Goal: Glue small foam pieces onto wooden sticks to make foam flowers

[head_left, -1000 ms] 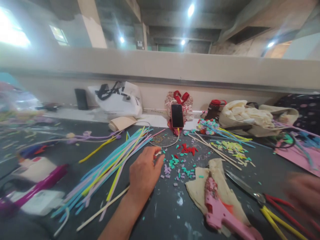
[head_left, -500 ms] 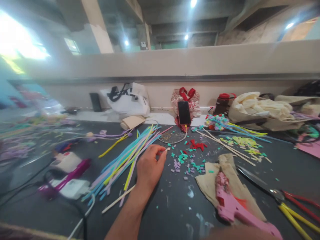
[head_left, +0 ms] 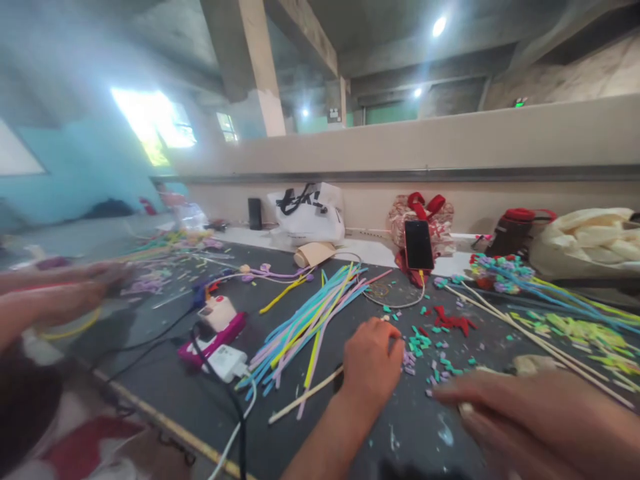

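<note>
My left hand (head_left: pixel 373 353) rests closed on the dark table around a thin cream stick (head_left: pixel 305 401). The stick's long end sticks out at the lower left, and its pale tip (head_left: pixel 385 319) shows beyond my fingers. My right hand (head_left: pixel 545 413), slightly blurred, reaches in from the right with its index finger stretched out. That fingertip is at a small purple piece (head_left: pixel 429 393) on the table; whether it touches is unclear. Small teal pieces (head_left: pixel 417 341) and red pieces (head_left: pixel 453 320) lie scattered between and beyond my hands. The glue gun is hidden behind my right hand.
Coloured fuzzy sticks (head_left: pixel 300 320) lie bundled left of my left hand, near a purple power strip (head_left: pixel 213 343) with cables. A phone (head_left: pixel 419 245) leans on a patterned bag (head_left: pixel 400 220). Another person's hand (head_left: pixel 75 293) works at far left. Yellow-green pieces (head_left: pixel 575 330) lie at right.
The view has turned left, bringing another person's hands in. My right hand has come in over the glue gun toward the small pieces. My left hand still holds the cream stick.
</note>
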Available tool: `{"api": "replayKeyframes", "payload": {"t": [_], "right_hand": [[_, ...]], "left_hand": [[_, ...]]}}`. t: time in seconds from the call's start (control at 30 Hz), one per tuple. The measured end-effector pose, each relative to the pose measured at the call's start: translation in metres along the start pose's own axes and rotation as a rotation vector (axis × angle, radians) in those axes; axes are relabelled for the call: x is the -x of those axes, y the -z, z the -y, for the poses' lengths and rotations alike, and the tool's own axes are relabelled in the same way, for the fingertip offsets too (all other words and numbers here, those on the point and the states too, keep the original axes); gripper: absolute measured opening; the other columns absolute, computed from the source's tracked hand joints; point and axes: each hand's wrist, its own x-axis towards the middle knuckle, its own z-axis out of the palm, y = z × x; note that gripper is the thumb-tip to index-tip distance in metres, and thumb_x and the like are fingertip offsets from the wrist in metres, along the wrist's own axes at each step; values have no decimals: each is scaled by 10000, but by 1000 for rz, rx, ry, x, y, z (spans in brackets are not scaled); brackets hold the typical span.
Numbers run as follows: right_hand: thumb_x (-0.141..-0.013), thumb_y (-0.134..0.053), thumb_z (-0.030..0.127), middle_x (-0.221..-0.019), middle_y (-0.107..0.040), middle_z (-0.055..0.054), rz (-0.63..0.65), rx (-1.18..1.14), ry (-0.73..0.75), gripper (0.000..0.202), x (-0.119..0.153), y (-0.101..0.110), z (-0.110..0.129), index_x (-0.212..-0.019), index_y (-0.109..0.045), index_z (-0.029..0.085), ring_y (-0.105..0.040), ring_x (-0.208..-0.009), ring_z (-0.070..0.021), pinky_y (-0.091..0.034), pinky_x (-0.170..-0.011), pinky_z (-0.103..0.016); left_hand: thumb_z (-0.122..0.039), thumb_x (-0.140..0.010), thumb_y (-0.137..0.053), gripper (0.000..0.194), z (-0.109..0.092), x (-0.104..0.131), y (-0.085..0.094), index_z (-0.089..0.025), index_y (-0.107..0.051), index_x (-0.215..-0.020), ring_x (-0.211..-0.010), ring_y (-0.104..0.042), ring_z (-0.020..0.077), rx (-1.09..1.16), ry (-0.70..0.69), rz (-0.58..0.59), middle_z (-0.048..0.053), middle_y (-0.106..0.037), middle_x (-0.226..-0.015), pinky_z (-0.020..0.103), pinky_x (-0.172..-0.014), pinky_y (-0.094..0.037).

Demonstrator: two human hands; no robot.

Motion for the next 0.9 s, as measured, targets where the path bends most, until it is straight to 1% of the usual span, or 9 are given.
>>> {"api": "replayKeyframes", "payload": {"t": [0.07,0.2,0.33,0.43,0.53,0.6,0.7,0.8,0.9], "right_hand": [[-831,-448,221,-458,-558,57,29,86,9,190,-23,9,5,-785,-632,238,-497,-352,-84,-330,-355,-178],[-824,-397,206,-625,-649,2,7,502,57,259,-84,13,-7,-765,-648,219,-592,-579,-131,-369,-516,-194],[-783,-408,174,-656,-667,-38,16,610,62,267,-133,7,-27,-740,-672,190,-600,-618,-159,-356,-529,-213],[-748,-443,163,-709,-679,-27,72,660,89,247,-146,0,-33,-765,-685,210,-610,-664,-157,-372,-553,-207],[-703,-509,202,-812,-672,-32,134,725,127,233,-145,-13,-30,-864,-672,245,-616,-719,-185,-393,-543,-218],[-682,-535,214,-829,-660,-41,185,775,154,204,-143,-24,-26,-832,-670,236,-620,-683,-193,-396,-498,-223],[-716,-508,204,-830,-651,-54,213,830,169,190,-144,-35,-22,-841,-650,208,-624,-667,-192,-402,-469,-221],[-747,-481,179,-816,-649,-60,221,853,180,165,-149,-32,-20,-813,-632,188,-626,-675,-191,-412,-471,-218],[-776,-449,161,-853,-647,-80,194,846,186,168,-151,-16,-20,-849,-600,171,-623,-726,-202,-428,-515,-236]], "left_hand": [[-241,-750,-485,122,-4,3,-6,-218,-587,-813,-849,-548,159,10,-66,57,6,-628,-871,247,-714,-403],[-233,-730,-502,148,-9,8,-16,-195,-606,-827,-822,-564,205,14,-108,141,46,-643,-856,291,-684,-426],[-223,-706,-525,151,-10,9,-17,-188,-624,-814,-814,-572,225,29,-144,226,59,-655,-853,310,-677,-444],[-206,-706,-511,175,-13,9,-15,-179,-628,-834,-819,-578,235,45,-157,294,73,-655,-869,326,-683,-456],[-183,-702,-487,205,-14,9,-17,-168,-640,-838,-851,-580,252,33,-172,386,101,-651,-910,344,-710,-456],[-160,-680,-492,216,-14,8,-20,-165,-654,-822,-854,-586,268,3,-200,430,116,-660,-892,345,-697,-459],[-130,-675,-482,223,-13,8,-27,-182,-665,-793,-820,-598,260,-26,-218,391,103,-671,-842,334,-673,-457],[-119,-678,-487,186,-13,10,-24,-195,-648,-732,-759,-603,219,-17,-220,316,64,-669,-783,284,-630,-442],[-155,-760,-434,192,-11,9,-10,-203,-607,-691,-712,-590,160,84,-198,135,26,-646,-734,235,-606,-415]]}}
